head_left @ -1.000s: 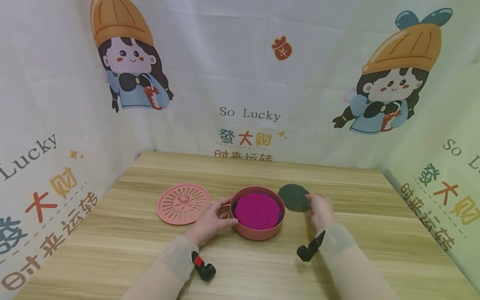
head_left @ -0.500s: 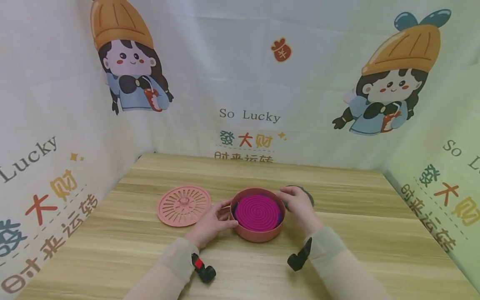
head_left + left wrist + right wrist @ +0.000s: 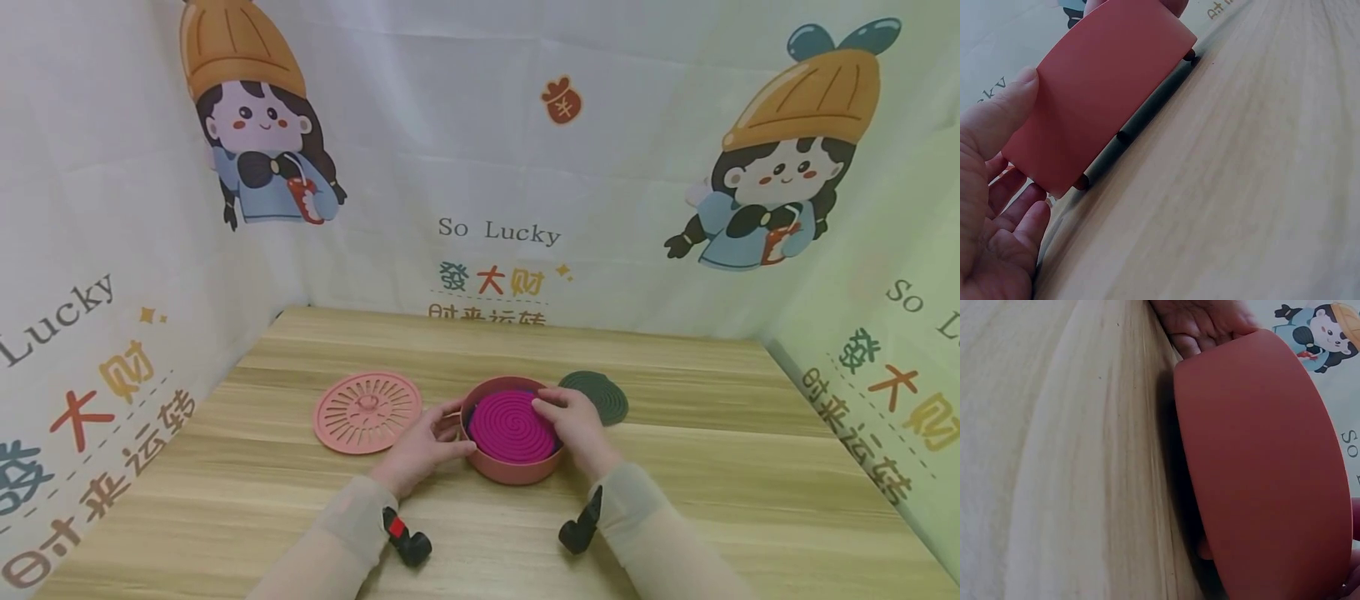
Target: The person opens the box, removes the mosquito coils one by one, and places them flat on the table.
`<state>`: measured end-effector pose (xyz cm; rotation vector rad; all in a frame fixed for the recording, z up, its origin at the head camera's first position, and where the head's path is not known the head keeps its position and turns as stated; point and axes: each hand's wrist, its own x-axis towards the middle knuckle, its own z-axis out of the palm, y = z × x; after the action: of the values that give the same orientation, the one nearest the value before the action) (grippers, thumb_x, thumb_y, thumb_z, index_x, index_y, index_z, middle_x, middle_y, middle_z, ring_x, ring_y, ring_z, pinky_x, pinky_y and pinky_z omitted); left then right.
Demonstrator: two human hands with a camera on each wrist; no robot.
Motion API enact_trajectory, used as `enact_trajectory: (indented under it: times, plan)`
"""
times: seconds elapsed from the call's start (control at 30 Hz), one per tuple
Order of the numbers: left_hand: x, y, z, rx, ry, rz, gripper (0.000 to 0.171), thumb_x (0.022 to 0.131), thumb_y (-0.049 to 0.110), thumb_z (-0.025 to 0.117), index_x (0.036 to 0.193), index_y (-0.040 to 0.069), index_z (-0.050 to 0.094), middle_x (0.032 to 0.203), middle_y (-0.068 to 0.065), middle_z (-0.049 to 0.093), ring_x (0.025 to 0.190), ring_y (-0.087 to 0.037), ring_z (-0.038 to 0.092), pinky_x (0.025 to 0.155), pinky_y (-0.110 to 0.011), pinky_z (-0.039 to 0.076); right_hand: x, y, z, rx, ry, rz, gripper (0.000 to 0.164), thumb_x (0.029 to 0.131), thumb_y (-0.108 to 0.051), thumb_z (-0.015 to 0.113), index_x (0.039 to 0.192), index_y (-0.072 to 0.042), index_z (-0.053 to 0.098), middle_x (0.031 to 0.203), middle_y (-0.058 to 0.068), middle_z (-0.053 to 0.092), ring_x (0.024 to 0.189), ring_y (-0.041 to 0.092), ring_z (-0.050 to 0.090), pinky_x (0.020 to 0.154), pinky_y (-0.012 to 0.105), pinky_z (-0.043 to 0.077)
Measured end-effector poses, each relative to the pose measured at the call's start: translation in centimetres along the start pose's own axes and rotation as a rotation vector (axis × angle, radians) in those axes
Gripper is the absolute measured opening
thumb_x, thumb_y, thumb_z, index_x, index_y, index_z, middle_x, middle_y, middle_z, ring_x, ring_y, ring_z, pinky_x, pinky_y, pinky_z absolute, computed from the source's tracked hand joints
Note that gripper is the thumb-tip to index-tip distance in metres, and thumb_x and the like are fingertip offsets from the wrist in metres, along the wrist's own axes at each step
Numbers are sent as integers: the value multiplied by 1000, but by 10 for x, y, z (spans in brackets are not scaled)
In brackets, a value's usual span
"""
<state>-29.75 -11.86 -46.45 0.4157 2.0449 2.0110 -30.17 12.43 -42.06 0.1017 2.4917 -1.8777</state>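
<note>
A pink slotted lid (image 3: 352, 414) lies beside the left hand (image 3: 422, 447), whose thumb and fingers grip the red round box (image 3: 514, 473). Inside sits a magenta coil (image 3: 510, 429); the right hand (image 3: 579, 425) reaches over its right edge, whether pinching I cannot tell. A dark green coil (image 3: 606, 402) lies beyond that hand.

1. Your desk (image 3: 480, 542) has a light wood-grain top.
2. To your left, a pink slotted lid (image 3: 352, 421) lies flat.
3. Before you, a round red box (image 3: 513, 473) stands on small feet (image 3: 1082, 182).
4. Just beyond its right, a dark green coil (image 3: 606, 393) lies flat.
</note>
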Motion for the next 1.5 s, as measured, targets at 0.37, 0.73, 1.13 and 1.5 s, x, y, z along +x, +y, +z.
enact_trajectory:
  times: [0.37,0.73,1.13,1.5]
  plan:
    - [1,1,1,5,5,-4,76,81,8,77,145,5,38,146,-20,41,134,-32,40,101,-33,45,0,2,2,-5,11,2,32,92,-10,64,121,1,63,129,18,55,114,28,50,98,39,45]
    - [-3,2,1,-4,3,-7,77,81,6,77,146,5,36,147,-19,39,136,-33,37,102,-33,44,0,1,1,21,23,-31,27,91,-9,65,116,1,65,126,16,56,112,25,51,89,30,47]
    - [-1,1,0,-2,-6,-9,76,81,9,77,146,7,37,148,-18,38,136,-31,37,101,-32,44,-2,-10,-4,13,22,-42,28,91,-10,66,118,-2,65,119,14,60,98,20,58,79,22,51]
    - [-1,1,1,-12,-13,-1,76,81,7,77,146,6,37,147,-18,39,135,-32,39,102,-33,44,-1,-21,-9,-88,2,-69,30,88,-7,67,117,2,66,101,12,69,80,10,62,69,20,52]
